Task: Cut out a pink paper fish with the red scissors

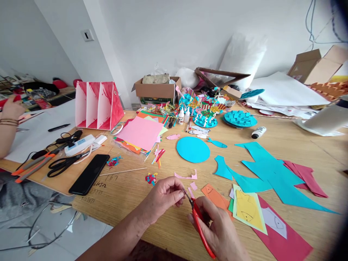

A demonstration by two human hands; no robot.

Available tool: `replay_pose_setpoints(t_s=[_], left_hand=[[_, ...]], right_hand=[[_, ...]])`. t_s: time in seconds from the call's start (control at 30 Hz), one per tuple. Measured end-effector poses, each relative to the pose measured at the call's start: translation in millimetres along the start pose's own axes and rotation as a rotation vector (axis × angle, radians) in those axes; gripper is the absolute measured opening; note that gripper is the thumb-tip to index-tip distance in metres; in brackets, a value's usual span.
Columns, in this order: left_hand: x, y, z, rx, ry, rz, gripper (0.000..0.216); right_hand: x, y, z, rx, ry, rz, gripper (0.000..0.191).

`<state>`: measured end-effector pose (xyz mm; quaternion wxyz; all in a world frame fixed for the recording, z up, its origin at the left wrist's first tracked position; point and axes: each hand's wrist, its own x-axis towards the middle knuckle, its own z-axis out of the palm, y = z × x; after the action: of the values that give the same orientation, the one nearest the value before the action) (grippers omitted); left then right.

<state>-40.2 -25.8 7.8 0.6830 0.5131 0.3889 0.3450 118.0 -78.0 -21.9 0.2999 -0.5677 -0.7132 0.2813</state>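
In my right hand (217,224) I hold a pair of red-handled scissors (199,228), their narrow blades pointing up and left. The blade tips meet the fingertips of my left hand (168,194). Its thumb and fingers are pinched together, and what they hold, if anything, is hidden. Just beyond the hands lie pink paper scraps (193,186). Beside the blades is an orange paper (214,195) with a fish outline. Farther right, a yellow paper fish drawing (246,204) lies on pale green paper, next to a lilac fish drawing (276,221) on red paper (293,239).
Blue paper offcuts (274,174) and a blue paper disc (193,149) lie ahead. To the left are a phone (89,174), black scissors (63,165), a power strip (81,144) and a red-painted rack (99,105). Another person's arm (11,123) shows at far left.
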Motion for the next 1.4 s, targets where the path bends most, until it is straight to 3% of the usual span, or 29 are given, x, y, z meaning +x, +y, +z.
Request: replay_pose_setpoints(t_s=[1.4], left_hand=[[-1.3,-4.9,-3.9,-0.027,0.034,-0.001,0.018]], right_hand=[[3.3,1.2,-0.4,-0.028,0.066,-0.077,0.024]])
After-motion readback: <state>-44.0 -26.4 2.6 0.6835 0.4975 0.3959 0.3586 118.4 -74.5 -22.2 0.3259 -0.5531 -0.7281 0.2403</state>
